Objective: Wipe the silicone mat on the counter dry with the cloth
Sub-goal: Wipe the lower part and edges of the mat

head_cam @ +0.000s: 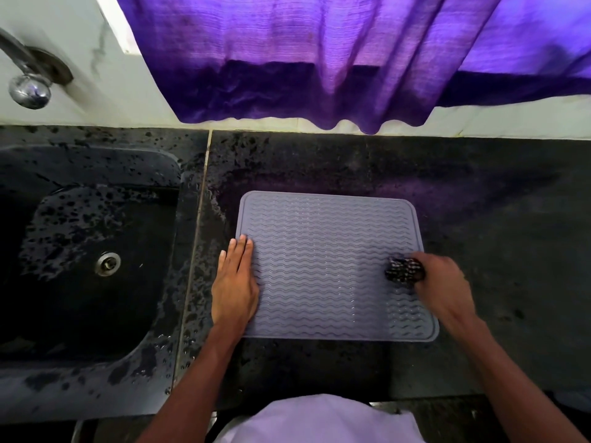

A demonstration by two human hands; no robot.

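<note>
Nearest us, a pale shirt front (319, 420), and from it our two arms reach out to the grey silicone mat (326, 266), lying flat on the dark speckled counter (479, 219) just right of the wet sink (80, 251). Our left hand (235, 282) rests flat, fingers together, on the mat's left edge, while our right hand (443, 286) bunches the dark cloth (403, 270) in curled fingers at the right edge. Most of the mat lies leftward of the cloth, so we'd judge the next stroke goes that way, with a purple curtain (319, 59) hanging behind.

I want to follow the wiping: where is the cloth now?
In the head view, the dark cloth is bunched in the right hand, on the right side of the grey silicone mat.
</note>
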